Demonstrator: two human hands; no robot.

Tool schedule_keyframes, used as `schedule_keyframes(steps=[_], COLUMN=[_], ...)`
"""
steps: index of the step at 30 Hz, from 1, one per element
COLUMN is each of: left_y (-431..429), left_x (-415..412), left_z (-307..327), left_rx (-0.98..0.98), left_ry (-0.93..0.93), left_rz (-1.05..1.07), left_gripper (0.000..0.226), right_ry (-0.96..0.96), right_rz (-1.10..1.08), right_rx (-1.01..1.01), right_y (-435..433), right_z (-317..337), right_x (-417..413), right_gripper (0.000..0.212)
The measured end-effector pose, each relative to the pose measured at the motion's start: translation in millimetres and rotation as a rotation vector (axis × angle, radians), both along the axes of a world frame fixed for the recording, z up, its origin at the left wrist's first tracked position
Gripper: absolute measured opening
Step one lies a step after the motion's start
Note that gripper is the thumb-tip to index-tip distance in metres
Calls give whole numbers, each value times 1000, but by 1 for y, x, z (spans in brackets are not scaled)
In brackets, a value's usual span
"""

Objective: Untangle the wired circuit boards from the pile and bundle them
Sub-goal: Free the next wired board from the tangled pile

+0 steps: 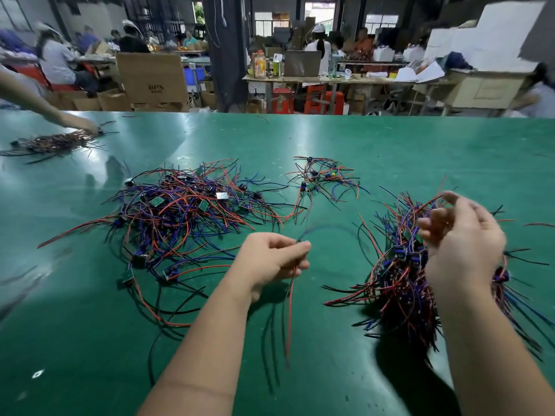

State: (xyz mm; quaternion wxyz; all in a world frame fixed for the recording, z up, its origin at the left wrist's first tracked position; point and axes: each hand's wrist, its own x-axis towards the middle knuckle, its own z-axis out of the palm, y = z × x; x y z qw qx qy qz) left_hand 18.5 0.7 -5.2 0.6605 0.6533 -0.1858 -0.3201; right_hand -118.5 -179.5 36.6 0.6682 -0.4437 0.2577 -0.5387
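– While left hand (pixel 273 259) pinches one set of leads (pixel 289 310) between thumb and forefinger, where's everything else?
– Those leads, red and black, hang from the pinch, near centre, above the table (pixel 390 139). Their board is blurred, can't make it out. Right hand (pixel 459 244) is wrapped round one bundle (pixel 399 283), near right. Its upper fingers curl loosely and are blurred.
– Heap count?
– Three loose on the green top. Main pile (pixel 186 211) left of centre, just beyond left hand. Small cluster (pixel 321 178) farther, centre, apart from both. Third heap (pixel 51 144) far left, with a second person's hand (pixel 81 126) on its far end.
– Boards per heap?
– Can't tell, too tangled. Several green ones show in main pile.
– Beyond the table?
– Benches (pixel 330 79), cardboard boxes (pixel 153 78), red stools (pixel 282 100), seated workers (pixel 57 61), all far and soft.
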Motion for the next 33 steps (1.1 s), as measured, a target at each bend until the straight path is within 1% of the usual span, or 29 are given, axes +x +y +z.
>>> schedule_keyframes(steps=[1, 3, 5, 6, 7, 8, 10, 13, 14, 15, 16, 18, 19, 20, 21, 22, 23, 24, 25, 26, 27, 28, 29, 31, 33], left_y=[-2, -7, -13, -15, -16, -16, -11, 1, 4, 6, 8, 13, 17, 23, 30, 38, 45, 50, 55, 57, 58, 59, 59, 58, 58], left_x=[-1, -6, -14, -18, -22, -24, -22, -18, -17, -16, -13, -3, 4, 13, 21, 29, 37, 43, 48, 51, 55, 58, 61, 63, 60], left_z=[2, 6, 8, 8, 8, 8, 10, 17, 20, 22, 23, 26, 24, 21, 16, 11, 5, 0, -4, -8, -11, -14, -16, -17, -13], left_rx=[-56, -164, -231, -233, -221, -206, -199, -245, -251, -242, -223, -144, -51, 110, 319, 531, 716, 861, 965, 1044, 1097, 1113, 1084, 930, 795], left_ry=[41, 76, 45, -6, -68, -133, -225, -254, -262, -280, -306, -376, -435, -533, -638, -700, -692, -625, -545, -484, -464, -484, -519, -533, -524], left_rz=[102, 200, 178, 129, 72, 22, -58, -248, -283, -271, -213, 2, 158, 340, 508, 625, 671, 659, 620, 563, 509, 483, 495, 583, 693], left_gripper=[24, 22, 17, 15, 13, 14, 19, 32, 32, 29, 24, 16, 16, 17, 18, 23, 31, 37, 41, 41, 38, 34, 32, 29, 19], right_ry=[65, 242, 426, 492, 520, 509, 450, 310, 281, 273, 267, 245, 252, 306, 440, 625, 825, 974, 1054, 1085, 1091, 1080, 1067, 1055, 1039], right_rz=[41, 263, 511, 557, 556, 528, 450, 431, 423, 394, 350, 253, 182, 86, -21, -113, -187, -225, -229, -217, -211, -209, -204, -186, -161], right_rx=[-69, -224, -386, -463, -518, -540, -540, -514, -529, -558, -568, -522, -502, -534, -624, -718, -801, -850, -864, -851, -834, -825, -830, -849, -857], right_y=[6, 23, 41, 48, 51, 54, 52, 48, 48, 47, 45, 34, 27, 19, 10, 2, -4, -8, -9, -8, -6, -4, -1, 6, 13], right_z=[-1, -6, -15, -20, -25, -27, -26, -19, -17, -14, -10, -3, -1, 1, 0, -2, -4, -7, -9, -8, -8, -8, -8, -8, -9], right_x=[3, 12, 20, 23, 25, 26, 25, 22, 20, 19, 17, 11, 7, 2, -1, -4, -7, -8, -8, -7, -6, -5, -4, -1, 2], right_gripper=[19, 14, 3, 5, 10, 14, 13, 7, 6, 7, 8, 12, 13, 12, 6, 8, 17, 25, 27, 26, 24, 21, 20, 17, 16])
